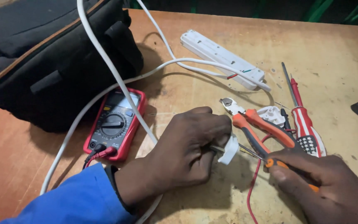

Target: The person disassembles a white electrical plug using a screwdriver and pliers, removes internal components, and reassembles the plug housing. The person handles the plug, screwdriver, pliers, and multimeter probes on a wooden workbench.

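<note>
Right hand (328,182) is clamping a screwdriver (270,159), tip pointing left into the white plug (230,150) that left hand (187,151) is pinching.

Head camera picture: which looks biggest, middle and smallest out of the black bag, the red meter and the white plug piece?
1. black bag, by far the largest.
2. red meter.
3. white plug piece, held in the left hand, smallest.
The plug piece is partly hidden by fingers, yet clearly smaller.
</note>
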